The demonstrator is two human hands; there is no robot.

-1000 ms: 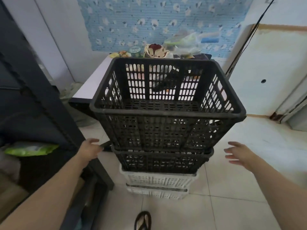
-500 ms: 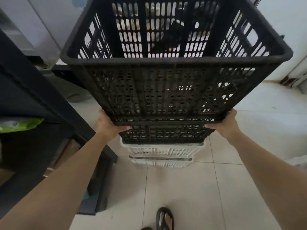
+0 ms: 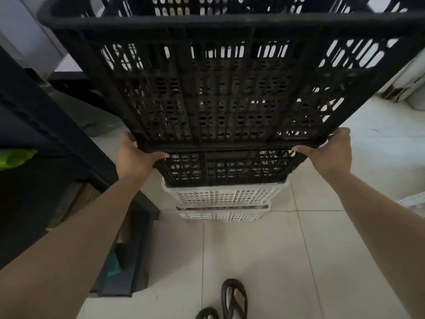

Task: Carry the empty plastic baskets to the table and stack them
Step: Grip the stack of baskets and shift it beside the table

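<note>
Now, left hand: clamped on the lower left corner of the top black basket, thumb along its bottom edge, fingers curled out of sight behind
Right hand: gripping the top black basket's lower right corner, thumb on the front edge
Top black basket: held between both hands
Second black basket: directly under the top black basket
White baskets: two, nested lower in the same pile, on the tiled floor
Sandalled feet: on the floor, nearer the camera than the top black basket

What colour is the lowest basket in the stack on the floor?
White. The lowest basket is white slatted plastic, seen best in the head view.
</note>
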